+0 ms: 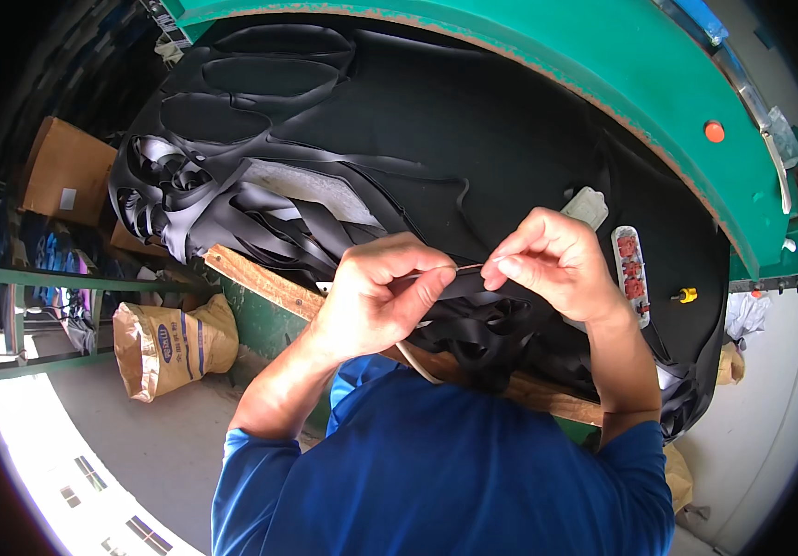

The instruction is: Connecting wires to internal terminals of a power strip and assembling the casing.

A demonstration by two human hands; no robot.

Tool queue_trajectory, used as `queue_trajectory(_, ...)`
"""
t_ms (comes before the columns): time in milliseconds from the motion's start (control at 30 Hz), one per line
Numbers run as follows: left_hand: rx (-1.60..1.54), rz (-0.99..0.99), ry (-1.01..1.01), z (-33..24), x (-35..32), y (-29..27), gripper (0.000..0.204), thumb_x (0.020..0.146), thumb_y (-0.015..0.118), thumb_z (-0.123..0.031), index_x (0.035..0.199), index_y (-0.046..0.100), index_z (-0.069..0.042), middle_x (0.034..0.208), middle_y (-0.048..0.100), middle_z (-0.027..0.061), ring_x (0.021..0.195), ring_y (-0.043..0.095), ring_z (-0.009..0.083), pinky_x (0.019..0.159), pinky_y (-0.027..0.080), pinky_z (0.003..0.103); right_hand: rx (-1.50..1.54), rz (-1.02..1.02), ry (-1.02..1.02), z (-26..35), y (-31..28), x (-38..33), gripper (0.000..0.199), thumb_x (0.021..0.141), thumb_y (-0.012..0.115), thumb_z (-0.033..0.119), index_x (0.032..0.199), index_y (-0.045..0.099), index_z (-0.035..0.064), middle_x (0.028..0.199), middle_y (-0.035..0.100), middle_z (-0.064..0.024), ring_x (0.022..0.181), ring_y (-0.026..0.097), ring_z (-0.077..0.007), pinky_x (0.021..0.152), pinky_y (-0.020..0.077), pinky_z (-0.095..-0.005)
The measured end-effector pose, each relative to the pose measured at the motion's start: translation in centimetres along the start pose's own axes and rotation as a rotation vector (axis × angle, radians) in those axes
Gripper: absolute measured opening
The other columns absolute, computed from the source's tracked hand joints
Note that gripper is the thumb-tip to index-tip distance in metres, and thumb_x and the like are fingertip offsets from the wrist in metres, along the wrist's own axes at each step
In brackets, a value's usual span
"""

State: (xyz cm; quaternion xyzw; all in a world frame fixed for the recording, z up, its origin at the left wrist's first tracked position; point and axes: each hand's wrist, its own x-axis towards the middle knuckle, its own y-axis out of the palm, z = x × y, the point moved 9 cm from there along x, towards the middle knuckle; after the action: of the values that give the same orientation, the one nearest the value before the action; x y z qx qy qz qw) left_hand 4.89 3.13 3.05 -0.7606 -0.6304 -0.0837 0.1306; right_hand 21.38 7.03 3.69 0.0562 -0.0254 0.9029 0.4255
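Between my two hands runs a short thin reddish strand (469, 267), too fine for me to tell its kind. My left hand (382, 295) is closed, thumb and forefinger pinching one end. The fingertips of my right hand (556, 262) are pinched at the other end. Both hands are above the near edge of a large black sheet (473, 111) spread over the work surface. Loose black strips (487, 324) hang in curls just below my hands.
Tangled black strips (260, 218) pile at the left. To the right lie a pale lid (587, 207), a white case of red pieces (642, 313) and a small yellow item (688, 295). A green machine beam (603, 46) arches behind. A paper sack (153, 338) stands lower left.
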Motion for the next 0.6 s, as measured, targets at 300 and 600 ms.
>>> queue_trajectory(300, 0.028, -0.027, 0.054, -0.2, -0.2, -0.5, 0.003, 0.09, 0.07, 0.0, 0.092, 0.072, 0.0, 0.077, 0.062, 0.0033, 0.062, 0.054, 0.0063, 0.053, 0.04, 0.022, 0.102, 0.021, 0.144, -2.1, 0.7, 0.0, 0.005, 0.094, 0.064, 0.0, 0.097, 0.061, 0.0005, 0.095, 0.071, -0.0149, 0.078, 0.069, -0.0159, 0.071, 0.0567, -0.0277)
queue_trajectory(600, -0.031, -0.12, 0.061, -0.7, -1.4, -2.7, 0.004, 0.091, 0.071, -0.002, 0.093, 0.072, 0.001, 0.079, 0.062, 0.0021, 0.063, 0.052, 0.0048, 0.053, 0.039, 0.021, 0.059, -0.027, 0.213, -3.3, 2.3, 1.9, 0.006, 0.094, 0.066, 0.003, 0.097, 0.063, -0.0009, 0.09, 0.071, -0.0103, 0.073, 0.067, -0.0115, 0.068, 0.0552, -0.0244)
